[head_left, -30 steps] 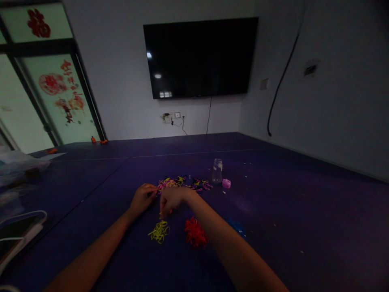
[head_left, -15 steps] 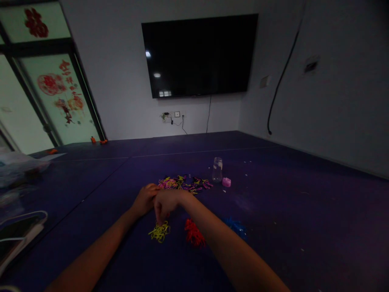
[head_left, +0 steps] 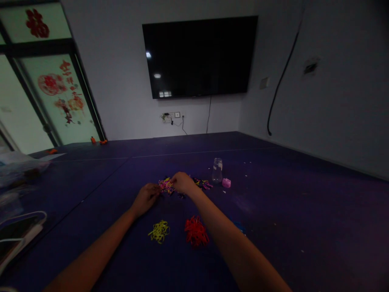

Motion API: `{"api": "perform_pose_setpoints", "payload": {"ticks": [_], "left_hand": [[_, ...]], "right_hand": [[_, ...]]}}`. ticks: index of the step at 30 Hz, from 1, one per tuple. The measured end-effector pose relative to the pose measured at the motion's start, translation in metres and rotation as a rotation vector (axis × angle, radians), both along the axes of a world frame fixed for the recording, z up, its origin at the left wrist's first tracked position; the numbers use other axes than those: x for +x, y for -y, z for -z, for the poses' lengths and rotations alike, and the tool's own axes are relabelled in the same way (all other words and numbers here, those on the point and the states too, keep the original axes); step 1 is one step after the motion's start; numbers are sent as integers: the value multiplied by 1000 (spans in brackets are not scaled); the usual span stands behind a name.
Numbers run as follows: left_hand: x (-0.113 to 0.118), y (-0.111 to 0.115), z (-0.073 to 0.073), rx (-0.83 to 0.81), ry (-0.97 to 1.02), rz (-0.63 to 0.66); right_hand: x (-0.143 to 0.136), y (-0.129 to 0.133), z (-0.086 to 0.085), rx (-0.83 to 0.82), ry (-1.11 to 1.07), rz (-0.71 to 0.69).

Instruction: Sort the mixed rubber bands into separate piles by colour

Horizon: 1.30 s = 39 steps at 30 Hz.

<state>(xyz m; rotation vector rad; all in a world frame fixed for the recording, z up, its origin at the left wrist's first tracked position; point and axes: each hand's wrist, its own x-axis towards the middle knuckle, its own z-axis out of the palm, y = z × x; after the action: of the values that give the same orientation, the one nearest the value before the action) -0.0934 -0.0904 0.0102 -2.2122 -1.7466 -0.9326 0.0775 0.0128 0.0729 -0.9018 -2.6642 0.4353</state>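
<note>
Working in dim light, the right hand (head_left: 182, 183) lies over the middle of a loose, mixed pile of pink, yellow and dark thin bands (head_left: 165, 186), hiding part of it; its fingertips are drawn close together, but whether they pinch a band cannot be told. At the pile's nine o'clock edge, the left hand (head_left: 147, 198) is loosely curled, fingertips at the bands; whether it grips any is unclear. Measured from that pile, a tangled heap of yellow-green bands (head_left: 159, 232) lies at seven o'clock, a fuller heap of bright red bands (head_left: 197, 232) between five and six, and a blue heap (head_left: 240, 226) at four, mostly covered by the right forearm. Cut off by the frame toward eight o'clock is a dark, flat, white-edged object (head_left: 26, 239) with a white cable; crumpled clear plastic (head_left: 18, 168) at nine is blurred. A clear, narrow-necked jar (head_left: 217, 173) stands upright at two o'clock, a whitish patch on its side, its bottom too dim to read; a small pink plastic piece (head_left: 226, 183) sits just beside it.
</note>
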Motion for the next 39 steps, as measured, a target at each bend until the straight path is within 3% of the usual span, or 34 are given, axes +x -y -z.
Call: {"api": "perform_pose_setpoints", "payload": {"ticks": [5, 10, 13, 15, 17, 21, 26, 28, 34, 39], "left_hand": [[0, 3, -14, -55, 183, -28], [6, 12, -53, -519, 419, 166], [17, 24, -75, -813, 397, 333], [26, 31, -83, -944, 335, 399], [32, 35, -83, -986, 267, 380], [36, 27, -71, -860, 176, 212], [33, 7, -51, -357, 77, -14], [30, 2, -42, -232, -13, -64], [17, 1, -16, -193, -157, 26], [18, 0, -11, -199, -178, -4]], "right_hand": [[-5, 2, 17, -4, 29, -19], [-9, 12, 24, 23, 71, -49], [-8, 14, 26, 67, 86, -50], [-6, 15, 27, 98, 90, -46], [-5, 16, 28, 118, 86, -37], [-7, 18, 31, 133, 62, -12], [-6, 15, 30, 87, 27, -3], [-4, 12, 25, 66, -1, 53], [11, -2, 5, 6, 78, 290], [14, -5, 2, 31, 101, 244]]}}
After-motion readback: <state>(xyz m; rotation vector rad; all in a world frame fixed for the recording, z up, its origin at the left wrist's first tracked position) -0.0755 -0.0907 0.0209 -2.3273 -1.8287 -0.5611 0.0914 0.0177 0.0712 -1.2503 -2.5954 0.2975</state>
